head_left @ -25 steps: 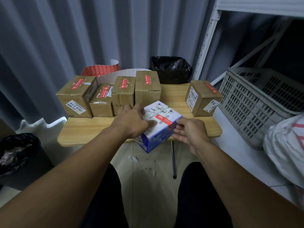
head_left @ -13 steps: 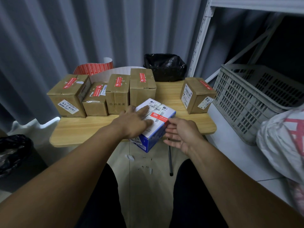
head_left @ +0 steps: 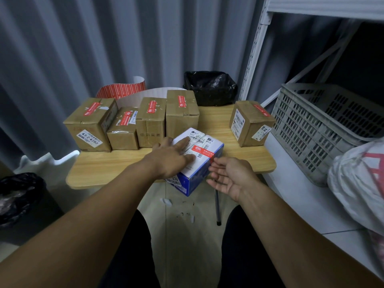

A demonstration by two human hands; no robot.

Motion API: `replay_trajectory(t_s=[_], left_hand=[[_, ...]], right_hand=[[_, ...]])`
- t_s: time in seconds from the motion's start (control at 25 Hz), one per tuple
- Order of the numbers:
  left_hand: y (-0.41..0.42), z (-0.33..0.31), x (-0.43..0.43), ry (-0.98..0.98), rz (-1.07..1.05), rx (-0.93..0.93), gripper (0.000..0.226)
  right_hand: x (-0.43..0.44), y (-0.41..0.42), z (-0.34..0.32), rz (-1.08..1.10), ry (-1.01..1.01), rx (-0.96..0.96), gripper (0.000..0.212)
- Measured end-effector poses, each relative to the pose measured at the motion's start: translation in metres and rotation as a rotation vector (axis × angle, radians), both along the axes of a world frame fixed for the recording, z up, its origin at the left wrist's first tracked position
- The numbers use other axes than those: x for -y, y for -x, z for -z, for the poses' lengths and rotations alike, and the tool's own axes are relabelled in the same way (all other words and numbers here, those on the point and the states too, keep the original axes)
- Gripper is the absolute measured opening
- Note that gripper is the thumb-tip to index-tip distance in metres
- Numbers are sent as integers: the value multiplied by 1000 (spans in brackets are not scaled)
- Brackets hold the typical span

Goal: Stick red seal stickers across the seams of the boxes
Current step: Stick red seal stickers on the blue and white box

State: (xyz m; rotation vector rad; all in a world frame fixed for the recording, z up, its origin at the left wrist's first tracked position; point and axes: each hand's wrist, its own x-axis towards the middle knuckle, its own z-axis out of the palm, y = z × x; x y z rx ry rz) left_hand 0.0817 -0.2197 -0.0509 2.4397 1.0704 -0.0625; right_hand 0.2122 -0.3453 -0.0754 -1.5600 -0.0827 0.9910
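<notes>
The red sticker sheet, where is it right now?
In the head view, the red sticker sheet stands curled at the table's back left, just behind the leftmost brown box and against the grey curtain.

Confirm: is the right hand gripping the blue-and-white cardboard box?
No, the right hand is open, palm up, beside the blue-and-white cardboard box; the left hand rests flat on it.

Matt brown cardboard boxes (head_left: 151, 121) sit on a smooth wood-grain table (head_left: 108, 169).
</notes>
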Motion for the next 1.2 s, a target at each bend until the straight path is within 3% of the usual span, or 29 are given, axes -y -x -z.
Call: replay_trajectory(t_s=[0.44, 1.0, 1.2], left_hand=[[0, -1, 0, 9, -6, 3, 70], [0, 1, -1, 39, -19, 14, 70], [0, 1, 0, 48, -23, 18, 70]], right_hand=[[-3, 7, 3, 11, -107, -230, 14], [9, 13, 12, 158, -317, -223, 11], [7, 11, 10, 145, -270, -219, 30]])
